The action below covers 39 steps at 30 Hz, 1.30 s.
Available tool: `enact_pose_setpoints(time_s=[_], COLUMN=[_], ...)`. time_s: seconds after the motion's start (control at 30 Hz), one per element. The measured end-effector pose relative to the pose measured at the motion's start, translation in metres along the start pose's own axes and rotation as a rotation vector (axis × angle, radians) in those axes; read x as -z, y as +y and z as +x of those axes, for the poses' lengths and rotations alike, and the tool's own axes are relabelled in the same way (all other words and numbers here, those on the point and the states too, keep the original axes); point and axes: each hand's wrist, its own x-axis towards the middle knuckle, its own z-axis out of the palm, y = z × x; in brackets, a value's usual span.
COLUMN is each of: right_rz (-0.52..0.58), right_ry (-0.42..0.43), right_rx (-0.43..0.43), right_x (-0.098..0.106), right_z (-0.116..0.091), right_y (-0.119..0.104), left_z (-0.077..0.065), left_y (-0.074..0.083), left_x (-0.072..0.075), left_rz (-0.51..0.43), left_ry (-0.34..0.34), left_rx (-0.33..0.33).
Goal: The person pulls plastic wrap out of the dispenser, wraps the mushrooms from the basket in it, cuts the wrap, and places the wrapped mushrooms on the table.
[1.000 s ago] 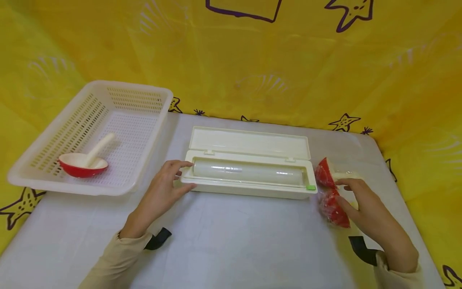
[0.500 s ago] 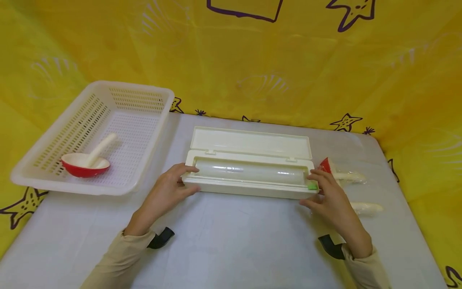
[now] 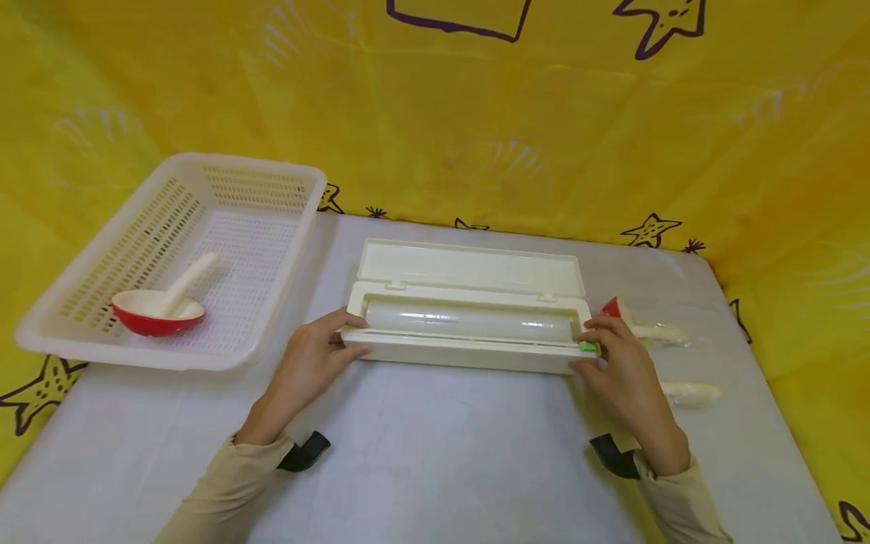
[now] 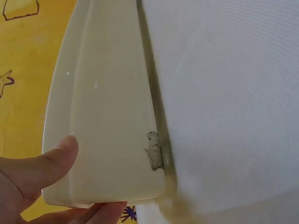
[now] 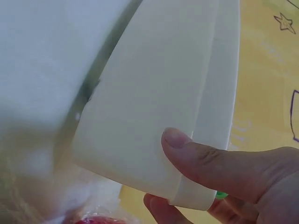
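Note:
A cream cling film dispenser point(image 3: 469, 357) lies across the table with its lid point(image 3: 469, 266) swung back. Inside is a shiny roll of cling film point(image 3: 469, 320). My left hand point(image 3: 309, 366) grips the dispenser's left end, thumb on the front wall point(image 4: 112, 107) and fingers over the top and end. At the other end my right hand point(image 3: 624, 370) grips the same way, its thumb on the front point(image 5: 149, 93), beside a green slider point(image 3: 588, 347). Just right of that hand lie two film-wrapped ladles, one with a white handle point(image 3: 693, 393); their red bowls point(image 3: 612, 307) are mostly hidden.
A white perforated basket point(image 3: 272, 302) stands at the left and holds an unwrapped red and white ladle point(image 3: 158, 325). A yellow patterned cloth point(image 3: 435, 113) hangs behind the table point(image 3: 442, 453). A dark scuff point(image 4: 154, 151) marks the dispenser's lower front edge.
My right hand has left the wrapped ladles and moved left onto the dispenser's right end, where it now grips. The left hand has stayed at the left end.

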Motion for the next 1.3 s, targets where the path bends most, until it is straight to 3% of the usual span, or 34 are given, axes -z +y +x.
enact_pose_setpoints(time_s=[0.27,0.5,0.77,1.03,1.3], right_rz=[0.016,0.071,0.100,0.132,0.177], right_ry=[0.065,0.096,0.023,0.026,-0.090], right_rx=[0.049,-0.006,-0.110,-0.111,-0.133], right_x=[-0.006,-0.020,-0.028,-0.031,-0.022], right_z=[0.015,0.038,0.065,0.081,0.087], right_y=[0.003,0.009,0.014,0.022,0.025], left_z=[0.013,0.038,0.065,0.082,0.090], left_y=[-0.006,-0.014,-0.027,-0.031,-0.032], left_x=[0.000,-0.003,-0.008,-0.011,-0.008], left_rz=[-0.037,-0.022,-0.030,-0.077,-0.071], left_ry=[0.027,0.052,0.084,0.068,0.018], left_rx=[-0.013,-0.011,-0.003,0.025,0.048])
